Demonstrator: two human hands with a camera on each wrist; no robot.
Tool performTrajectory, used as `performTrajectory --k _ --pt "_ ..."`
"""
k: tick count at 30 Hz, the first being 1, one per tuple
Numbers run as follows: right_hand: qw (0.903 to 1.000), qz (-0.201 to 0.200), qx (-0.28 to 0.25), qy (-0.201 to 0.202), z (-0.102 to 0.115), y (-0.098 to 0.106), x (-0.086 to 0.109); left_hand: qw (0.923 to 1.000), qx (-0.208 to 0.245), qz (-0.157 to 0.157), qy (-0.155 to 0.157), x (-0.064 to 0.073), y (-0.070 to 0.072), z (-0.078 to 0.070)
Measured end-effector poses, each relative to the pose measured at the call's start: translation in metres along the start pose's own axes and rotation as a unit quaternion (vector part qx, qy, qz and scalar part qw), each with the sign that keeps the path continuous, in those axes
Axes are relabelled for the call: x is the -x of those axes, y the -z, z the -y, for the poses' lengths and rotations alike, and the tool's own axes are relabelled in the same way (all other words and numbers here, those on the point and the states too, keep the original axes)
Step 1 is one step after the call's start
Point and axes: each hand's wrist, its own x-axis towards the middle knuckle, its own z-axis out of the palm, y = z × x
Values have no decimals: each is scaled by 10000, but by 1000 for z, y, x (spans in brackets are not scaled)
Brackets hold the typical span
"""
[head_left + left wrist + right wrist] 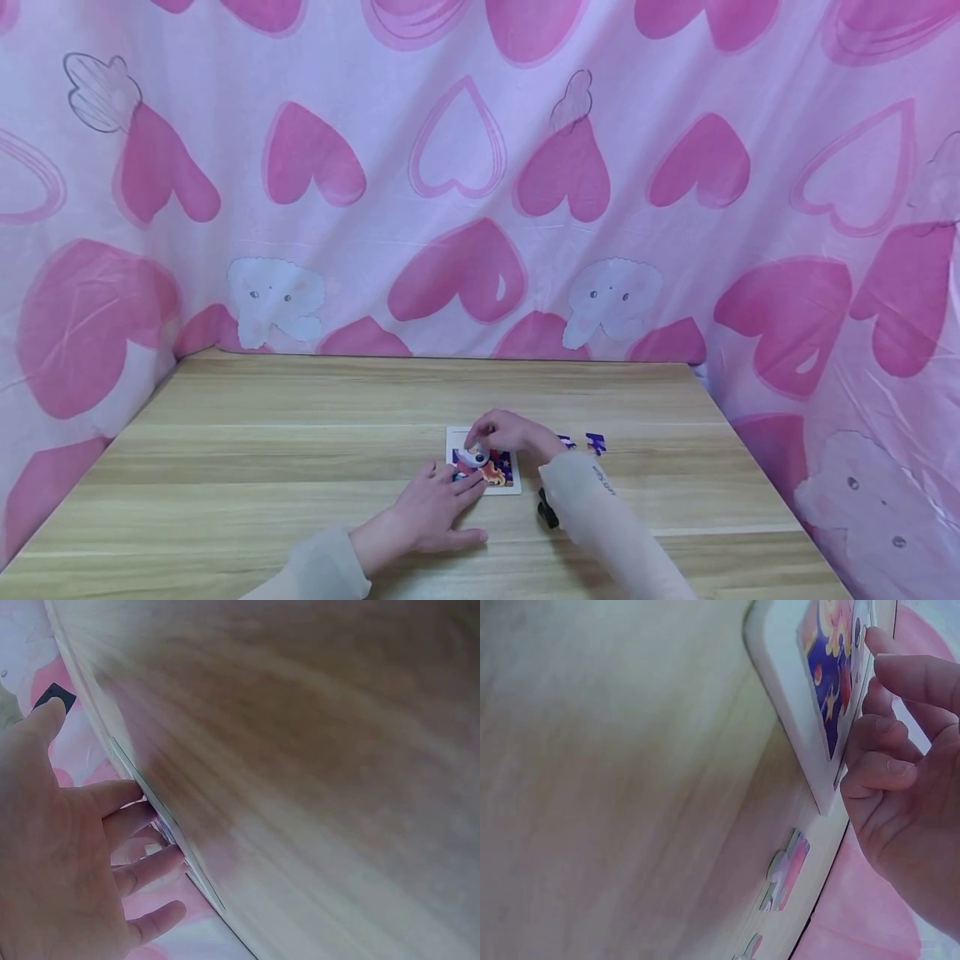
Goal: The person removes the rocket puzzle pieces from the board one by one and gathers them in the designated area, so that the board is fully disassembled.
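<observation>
A small jigsaw puzzle in a white-rimmed tray [514, 490] lies on the table, its picture purple with orange and stars. My left hand [435, 507] rests at the near left of the tray, fingers spread and fairly straight, tips over the picture and its edge. From the right, my right hand [510, 433] reaches over the far part of the tray. Its thumb and forefinger pinch a whitish puzzle piece [474, 456] with a dark round spot, low over the picture. In the right wrist view its other fingers curl beside the tray's rim [780, 682].
Two loose puzzle pieces lie right of the tray, one purple piece [596, 442] and another [566, 441] partly behind my right wrist. A small black device [547, 508] shows under the right sleeve. A pink heart-patterned curtain [457, 275] encloses the wooden table [300, 417].
</observation>
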Motion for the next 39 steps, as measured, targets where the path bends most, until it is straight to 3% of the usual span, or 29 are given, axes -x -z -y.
performTrajectory --k 10,20,30,39 --pt "9982 47 -377 -465 5 -2 0 10000 59 62 44 0 3 -1" --pt "9955 73 -918 -210 1 1 0 9999 28 -131 -13 0 -1 0" --pt "9923 365 -1184 -22 -6 1 0 9999 56 70 57 -1 1 -1" --pt "9910 483 -1231 196 -6 1 0 10000 47 38 36 -1 2 -1"
